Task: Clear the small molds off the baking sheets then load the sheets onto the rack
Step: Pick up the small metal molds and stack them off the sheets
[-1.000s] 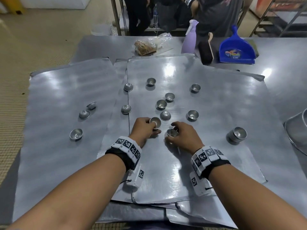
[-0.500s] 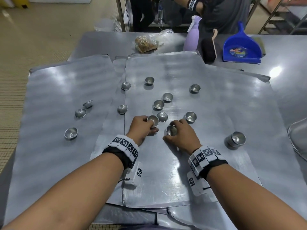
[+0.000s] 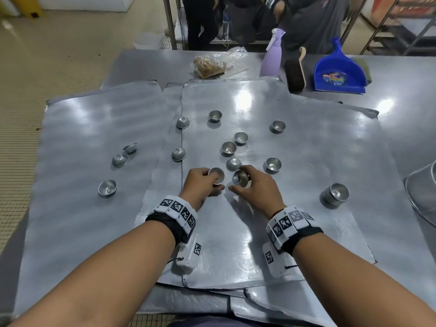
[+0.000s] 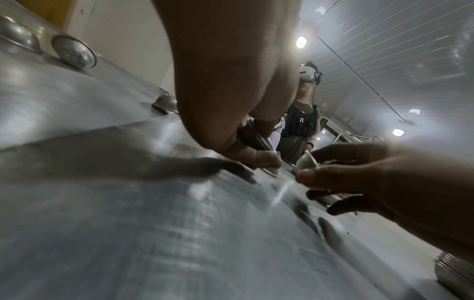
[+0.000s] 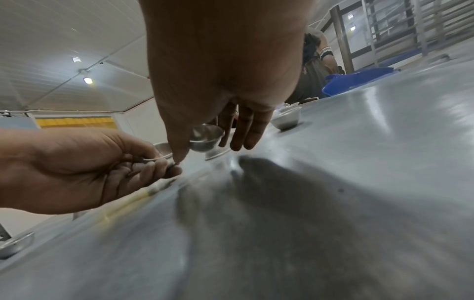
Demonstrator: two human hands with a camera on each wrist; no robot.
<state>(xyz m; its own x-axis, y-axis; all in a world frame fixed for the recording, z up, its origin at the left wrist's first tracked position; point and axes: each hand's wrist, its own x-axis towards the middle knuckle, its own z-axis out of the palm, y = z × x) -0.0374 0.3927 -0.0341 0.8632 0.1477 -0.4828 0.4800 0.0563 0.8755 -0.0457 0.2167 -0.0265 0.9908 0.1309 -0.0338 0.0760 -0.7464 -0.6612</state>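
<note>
Several small round metal molds lie scattered over overlapping baking sheets, most on the centre sheet (image 3: pixel 295 220) and a few on the left sheet (image 3: pixel 77 128). My left hand (image 3: pixel 208 182) grips one mold (image 3: pixel 217 176) just above the centre sheet. My right hand (image 3: pixel 244 184) pinches a second mold (image 3: pixel 240 177), tilted on its side, close beside the first. The right wrist view shows my right thumb and fingers round the mold (image 5: pixel 205 138) and my left hand's mold (image 5: pixel 161 151) beside it. A stack of nested molds (image 3: pixel 336 194) stands to the right.
At the table's far side stand a purple spray bottle (image 3: pixel 272 57), a brush (image 3: pixel 296 72), a blue dustpan (image 3: pixel 339 74) and a bag of food (image 3: pixel 208 64). A metal bowl (image 3: pixel 422 199) sits at the right edge. People stand beyond the table (image 3: pixel 311 22).
My right hand has lifted its mold off the sheet and tipped it toward the mold in my left hand. My left hand has stayed almost in place.
</note>
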